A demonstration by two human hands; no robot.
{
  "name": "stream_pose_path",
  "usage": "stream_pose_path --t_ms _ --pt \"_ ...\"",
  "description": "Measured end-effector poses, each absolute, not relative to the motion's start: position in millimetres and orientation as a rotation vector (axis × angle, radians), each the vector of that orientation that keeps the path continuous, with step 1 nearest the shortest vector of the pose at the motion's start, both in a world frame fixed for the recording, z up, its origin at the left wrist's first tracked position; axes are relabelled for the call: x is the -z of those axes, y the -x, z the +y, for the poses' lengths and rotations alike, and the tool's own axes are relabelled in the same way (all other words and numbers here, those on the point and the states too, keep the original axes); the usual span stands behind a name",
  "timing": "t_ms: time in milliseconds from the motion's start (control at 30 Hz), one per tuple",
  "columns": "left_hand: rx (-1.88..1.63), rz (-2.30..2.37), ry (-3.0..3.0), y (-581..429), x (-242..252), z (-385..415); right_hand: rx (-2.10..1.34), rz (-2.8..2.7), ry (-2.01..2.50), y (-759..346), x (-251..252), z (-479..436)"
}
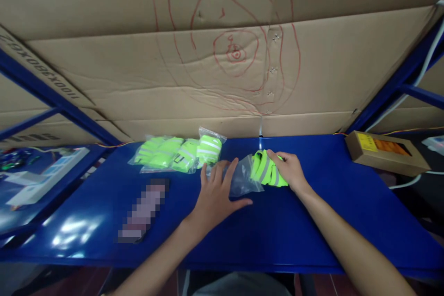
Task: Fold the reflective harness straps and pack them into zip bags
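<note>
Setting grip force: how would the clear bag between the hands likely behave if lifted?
The clear bag is probably floppy, as its film looks creased. Likely light too: the blue table shows through it. Its shiny surface might make it slippery.

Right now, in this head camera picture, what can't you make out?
All in the head view:
Long object: pixelated, so its details are lost.
Clear bag: partly covered by the left hand.
Green cloth: partly covered by the right hand.
Green packs: they overlap, so their count is unclear.
</note>
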State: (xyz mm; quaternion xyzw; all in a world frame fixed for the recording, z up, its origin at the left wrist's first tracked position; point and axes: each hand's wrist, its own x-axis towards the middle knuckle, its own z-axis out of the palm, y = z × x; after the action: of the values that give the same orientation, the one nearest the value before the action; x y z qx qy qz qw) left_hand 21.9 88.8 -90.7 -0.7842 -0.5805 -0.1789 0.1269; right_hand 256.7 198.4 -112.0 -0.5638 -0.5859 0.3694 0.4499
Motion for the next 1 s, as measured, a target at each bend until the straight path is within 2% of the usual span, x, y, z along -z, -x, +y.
stream_pose_path --t_ms 200,300,533,633,867,1000 --pt "0.479 -1.751 2.354 -33.1 95.4 96.4 -0.599 -1.745 1.475 -248.8 109.6 184.2" --pt "0.46 -1.705 2.406 -35.8 89.6 108.5 -0.512 -1.804 1.486 -247.8 105.8 178.8" --pt "0.477 -1.591 2.419 -34.6 93.7 120.0 -0.077 -1.99 1.515 -251.4 103.0 174.2" --pt "0.411 -1.577 2.483 -37.3 101.6 114.3 -0.122 -2.041 1.453 -247.8 104.3 170.6" --pt "0.369 -1.555 2.619 -41.6 111.0 105.1 -0.515 -2.001 1.432 -240.3 106.1 166.8" --pt "0.459 -1.649 2.651 -43.3 116.1 105.8 -0.521 -1.998 1.426 -238.9 108.1 165.7"
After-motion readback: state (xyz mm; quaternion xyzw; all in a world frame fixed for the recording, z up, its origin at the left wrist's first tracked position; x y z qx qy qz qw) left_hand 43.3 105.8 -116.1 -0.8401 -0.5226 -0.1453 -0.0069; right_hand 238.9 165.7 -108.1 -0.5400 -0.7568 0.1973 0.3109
